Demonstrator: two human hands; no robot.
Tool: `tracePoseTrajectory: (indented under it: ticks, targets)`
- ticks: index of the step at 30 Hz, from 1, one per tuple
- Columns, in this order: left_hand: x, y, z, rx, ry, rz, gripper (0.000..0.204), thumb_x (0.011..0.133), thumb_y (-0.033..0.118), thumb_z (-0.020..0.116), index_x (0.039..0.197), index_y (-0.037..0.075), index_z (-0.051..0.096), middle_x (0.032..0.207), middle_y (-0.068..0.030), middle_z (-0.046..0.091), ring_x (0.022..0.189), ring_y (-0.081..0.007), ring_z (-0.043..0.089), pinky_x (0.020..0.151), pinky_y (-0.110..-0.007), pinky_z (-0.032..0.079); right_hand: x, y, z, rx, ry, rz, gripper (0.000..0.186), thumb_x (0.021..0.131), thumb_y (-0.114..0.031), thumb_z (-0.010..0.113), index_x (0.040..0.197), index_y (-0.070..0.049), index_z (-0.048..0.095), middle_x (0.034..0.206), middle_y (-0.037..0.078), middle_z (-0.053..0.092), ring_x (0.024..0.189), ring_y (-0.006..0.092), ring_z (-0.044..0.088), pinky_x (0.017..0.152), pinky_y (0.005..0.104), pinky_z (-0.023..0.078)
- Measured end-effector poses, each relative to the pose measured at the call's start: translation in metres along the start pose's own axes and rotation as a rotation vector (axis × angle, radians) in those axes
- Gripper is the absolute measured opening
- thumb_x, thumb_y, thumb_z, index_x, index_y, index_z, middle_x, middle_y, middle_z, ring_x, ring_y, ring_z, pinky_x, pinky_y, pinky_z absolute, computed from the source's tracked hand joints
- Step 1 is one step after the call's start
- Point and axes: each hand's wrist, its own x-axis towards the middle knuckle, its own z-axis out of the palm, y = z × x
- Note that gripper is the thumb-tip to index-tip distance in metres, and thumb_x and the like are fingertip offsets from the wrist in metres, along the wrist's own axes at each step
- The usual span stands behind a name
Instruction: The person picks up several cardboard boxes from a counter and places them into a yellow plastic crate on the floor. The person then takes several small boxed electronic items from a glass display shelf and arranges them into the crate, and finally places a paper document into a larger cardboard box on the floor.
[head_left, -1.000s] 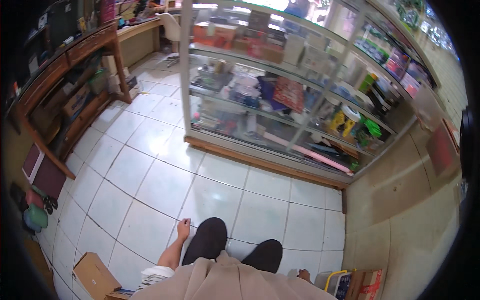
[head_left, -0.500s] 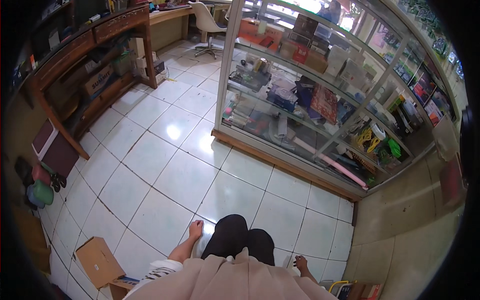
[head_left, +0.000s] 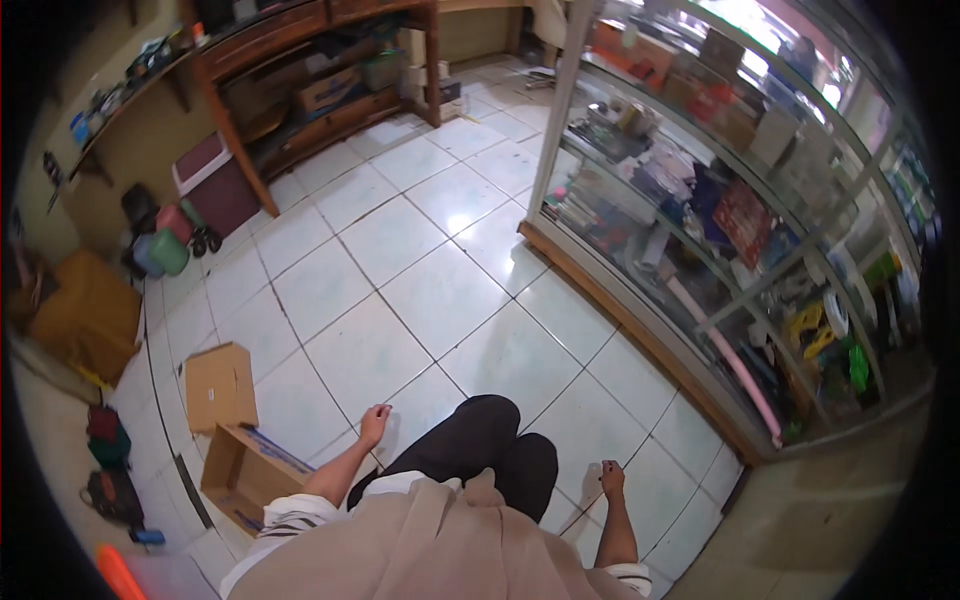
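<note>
My left hand [head_left: 374, 426] hangs over the tiled floor beside my dark-trousered knee, its fingers curled in and nothing visible in them. On the other side, my right hand [head_left: 612, 480] hangs away from my leg with fingers loosely bent and a little apart, holding nothing I can see. Nearest to the left arm is an open cardboard box [head_left: 222, 470] with a blue-marked side. A flat brown cardboard piece [head_left: 221, 385] lies against its far end. Neither hand touches the box.
A glass display cabinet [head_left: 640, 325] full of goods stands on the right, above a wooden base. A wooden desk [head_left: 232, 150] is at the far left, beside a maroon-and-white bin [head_left: 215, 180]. Several coloured containers [head_left: 170, 253] and a brown-covered block [head_left: 85, 315] line the left wall.
My view has turned left, so the cabinet sits further right and more of the cardboard box shows. My right forearm is more visible. Neither hand has picked anything up.
</note>
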Motion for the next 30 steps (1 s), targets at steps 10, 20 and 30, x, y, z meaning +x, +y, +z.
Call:
tracePoseTrajectory:
  ticks: [10, 20, 30]
  targets:
    - [-0.053, 0.039, -0.053, -0.353, 0.322, -0.039, 0.025, 0.086, 0.024, 0.047, 0.098, 0.004, 0.058, 0.093, -0.01, 0.057, 0.086, -0.0217, 0.053, 0.074, -0.03, 0.041, 0.045, -0.13, -0.023, 0.157, -0.387, -0.15, 0.033, 0.089, -0.033, 0.039, 0.106, -0.008, 0.052, 0.092, 0.007, 0.058, 0.07, 0.0163, 0.058, 0.06, 0.0271, 0.043]
    - [-0.196, 0.02, -0.213, -0.43, 1.011, -0.076, 0.016, 0.084, 0.01, 0.046, 0.097, 0.004, 0.056, 0.094, -0.0081, 0.053, 0.09, -0.0181, 0.05, 0.079, -0.028, 0.038, -0.056, -0.451, 0.149, 0.252, -0.803, -0.819, 0.027, 0.09, -0.017, 0.041, 0.107, 0.002, 0.049, 0.102, 0.011, 0.055, 0.093, 0.0171, 0.054, 0.081, 0.0278, 0.042]
    - [-0.295, -0.133, -0.223, 0.075, 1.183, -0.679, 0.057, 0.078, 0.019, 0.055, 0.125, 0.0, 0.028, 0.118, -0.0181, 0.041, 0.11, -0.0326, 0.037, 0.092, -0.039, 0.029, -0.277, -0.5, 0.341, -0.123, -1.331, -1.116, 0.058, 0.083, -0.02, 0.053, 0.129, -0.003, 0.023, 0.121, 0.024, 0.039, 0.095, 0.0328, 0.053, 0.076, 0.0347, 0.046]
